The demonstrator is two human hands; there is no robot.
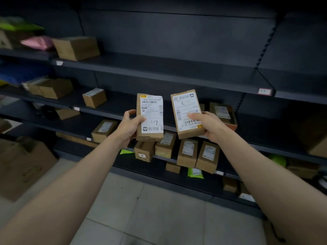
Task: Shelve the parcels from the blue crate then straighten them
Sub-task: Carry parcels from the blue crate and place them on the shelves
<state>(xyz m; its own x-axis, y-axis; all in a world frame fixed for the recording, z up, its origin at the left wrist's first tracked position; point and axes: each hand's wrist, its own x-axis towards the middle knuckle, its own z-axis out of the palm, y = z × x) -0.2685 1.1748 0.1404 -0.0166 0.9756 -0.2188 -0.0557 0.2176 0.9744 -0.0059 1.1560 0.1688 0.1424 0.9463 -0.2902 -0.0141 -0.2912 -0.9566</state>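
My left hand [128, 127] grips a flat cardboard parcel [150, 110] with a white shipping label marked "L-1", held upright. A second, similar labelled parcel [184, 105] is gripped by my right hand [208, 123], tilted slightly left with its label upside down. Both parcels are held side by side in front of the dark metal shelving [159, 75], at about the third shelf's height. Below my hands a row of several small cardboard parcels [187, 152] leans on a lower shelf. The blue crate is not in view.
More boxes sit on the shelves at the left [76, 47] [94, 97] and behind my right hand [223, 112]. Green bags [194, 173] lie on the lowest shelf. A large cardboard box [23, 165] stands on the tiled floor at the left.
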